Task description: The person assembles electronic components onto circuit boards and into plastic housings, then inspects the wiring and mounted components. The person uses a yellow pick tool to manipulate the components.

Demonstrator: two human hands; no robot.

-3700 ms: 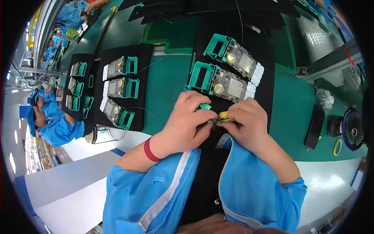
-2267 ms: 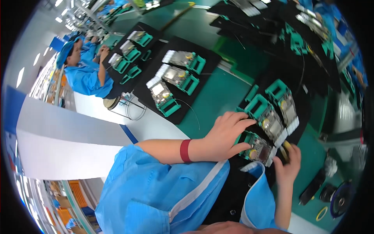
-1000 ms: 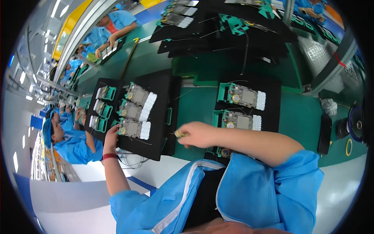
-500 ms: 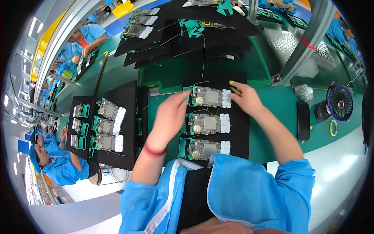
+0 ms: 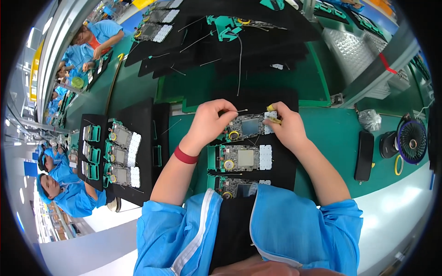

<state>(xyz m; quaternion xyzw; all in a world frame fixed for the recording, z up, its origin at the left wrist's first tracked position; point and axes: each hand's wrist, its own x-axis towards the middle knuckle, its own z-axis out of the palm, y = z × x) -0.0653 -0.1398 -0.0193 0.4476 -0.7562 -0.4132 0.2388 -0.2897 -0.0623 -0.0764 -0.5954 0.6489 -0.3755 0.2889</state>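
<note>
My left hand pinches a thin grey wire at the far-left corner of the farthest circuit board. That board has a grey screen, a round yellow-rimmed part and a white keypad strip, and sits slightly turned. My right hand has yellow coverings on its fingertips and grips the board's white right end. Nearer me lies a second board with a green plastic frame at its left. A third board is partly hidden by my jacket. All lie on a black foam sheet.
Left, black sheets carry more boards and green frames. Stacked black sheets with parts stand beyond. Right are a black case, a small fan, a yellow ring and a metal post. Co-workers sit left.
My left hand has closed on the wire near the far board. My right hand has come onto that board's right end, and the board has turned slightly. The whole view has shifted a little.
</note>
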